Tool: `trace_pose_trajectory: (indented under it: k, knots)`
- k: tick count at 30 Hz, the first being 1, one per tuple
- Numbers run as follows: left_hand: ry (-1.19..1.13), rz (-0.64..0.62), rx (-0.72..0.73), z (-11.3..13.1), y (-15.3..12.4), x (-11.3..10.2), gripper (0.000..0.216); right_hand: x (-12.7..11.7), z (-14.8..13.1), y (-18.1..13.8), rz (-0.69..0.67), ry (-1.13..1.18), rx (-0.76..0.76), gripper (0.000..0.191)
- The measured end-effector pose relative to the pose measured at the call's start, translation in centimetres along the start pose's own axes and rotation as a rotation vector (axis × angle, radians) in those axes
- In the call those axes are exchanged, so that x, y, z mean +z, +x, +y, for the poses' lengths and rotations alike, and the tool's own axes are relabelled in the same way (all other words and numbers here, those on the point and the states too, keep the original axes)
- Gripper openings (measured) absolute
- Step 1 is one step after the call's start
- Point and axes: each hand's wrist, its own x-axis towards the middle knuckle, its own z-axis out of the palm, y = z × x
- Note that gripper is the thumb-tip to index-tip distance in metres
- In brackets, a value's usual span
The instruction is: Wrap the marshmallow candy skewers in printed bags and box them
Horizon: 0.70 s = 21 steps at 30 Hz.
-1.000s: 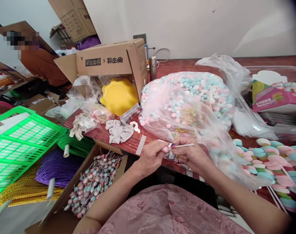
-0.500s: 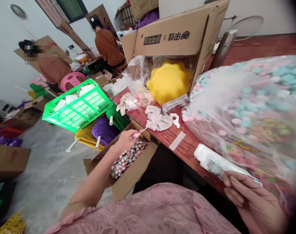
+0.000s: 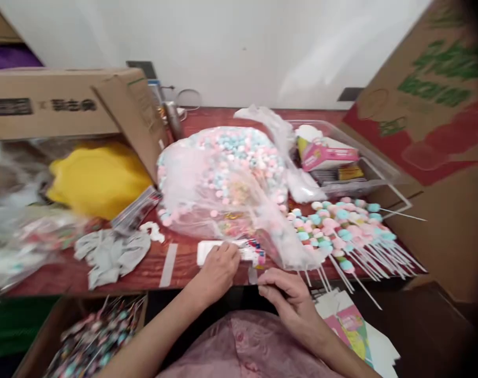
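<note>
My left hand (image 3: 222, 266) lies on a flat white packet (image 3: 205, 251) at the table's front edge, its fingers bent down together over it. Bright print (image 3: 255, 251) in red, blue and yellow shows at the packet's right end. Just to the right, my right hand (image 3: 288, 294) is closed in a pinch, with a small see-through piece of plastic film (image 3: 253, 274) at its fingertips. Behind both hands rests a big clear bag (image 3: 191, 173) full of pink, blue and white marshmallow-like sweets. Sweets on white sticks (image 3: 345, 228) lie piled to the right.
A cardboard box (image 3: 38, 362) of wrapped sweets on sticks stands low at left. On the table are grey cloth (image 3: 113, 252), a tape strip (image 3: 168, 265), a yellow scalloped object (image 3: 101, 181) and a clear bin (image 3: 376, 176). A large carton (image 3: 451, 220) stands at right; printed cards (image 3: 351, 328) lie below.
The view has swung right. My left hand has left the box and no longer shows the stick sweet; it is now on the white packet. My two hands have come close together.
</note>
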Motion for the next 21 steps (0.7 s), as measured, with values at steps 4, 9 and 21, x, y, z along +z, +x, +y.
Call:
trace_pose_trajectory:
  k: [4, 9, 21]
  knots:
    - [0.153, 0.064, 0.007, -0.9, -0.3, 1.7, 0.043, -7.2, -0.4, -1.4, 0.245, -0.238, 0.001, 0.017]
    - [0.234, 0.053, -0.013, -0.4, -1.0, 1.4, 0.064, -14.3, 1.4, 1.6, 0.368, -0.640, -0.172, 0.016]
    - [0.108, 0.420, -0.058, -0.6, -0.5, 2.9, 0.028, -17.8, 3.5, 3.9, -0.181, -1.641, -0.178, 0.037]
